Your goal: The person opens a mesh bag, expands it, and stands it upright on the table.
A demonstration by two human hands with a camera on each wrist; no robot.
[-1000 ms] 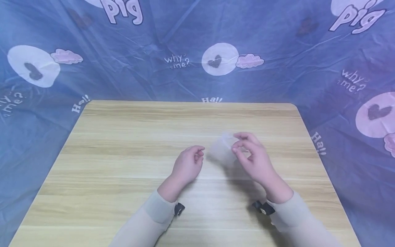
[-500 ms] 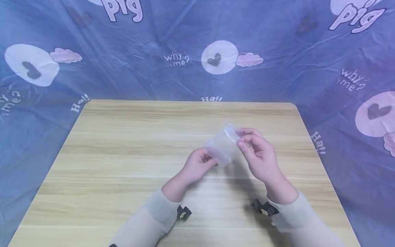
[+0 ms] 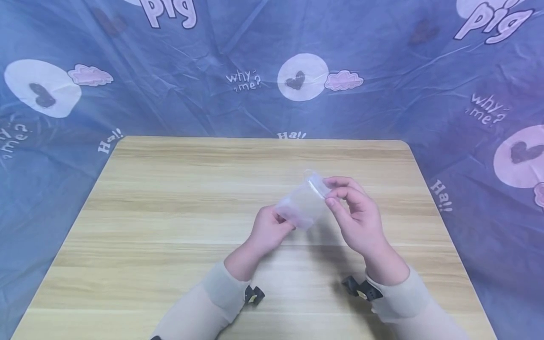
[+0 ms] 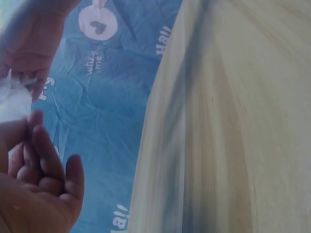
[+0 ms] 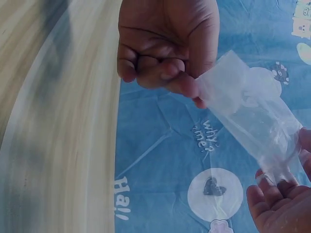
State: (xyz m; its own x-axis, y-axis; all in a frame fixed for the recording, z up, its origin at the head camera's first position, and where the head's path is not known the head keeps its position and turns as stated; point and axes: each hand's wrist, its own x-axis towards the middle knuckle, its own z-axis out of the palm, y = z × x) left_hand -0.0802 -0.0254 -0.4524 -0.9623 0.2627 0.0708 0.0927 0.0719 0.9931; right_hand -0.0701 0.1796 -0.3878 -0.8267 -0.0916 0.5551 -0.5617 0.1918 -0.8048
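Note:
A small clear plastic bag [image 3: 301, 204] is stretched between both hands above the table. Its near-left end is pinched between the thumb and fingers of my left hand [image 3: 268, 230]. My right hand [image 3: 361, 221] pinches the opposite end, beside a shiny band that crosses the bag. In the right wrist view the bag [image 5: 262, 126] hangs slanting, see-through in the middle and cloudier toward the left hand [image 5: 167, 43]. The fingers of the right hand [image 5: 284, 206] show partly through its lower end. The left wrist view catches only an edge of the bag [image 4: 15, 103].
A wood-grain table [image 3: 148, 226] lies under the hands. Behind it and along both sides hangs a blue printed cloth [image 3: 204, 56]. Dark straps with small black bows [image 3: 255, 295] sit at both sleeve cuffs.
My left hand has come rightward and taken hold of the bag's near end, while the right hand kept its grip. Over the last half second both hands have barely shifted.

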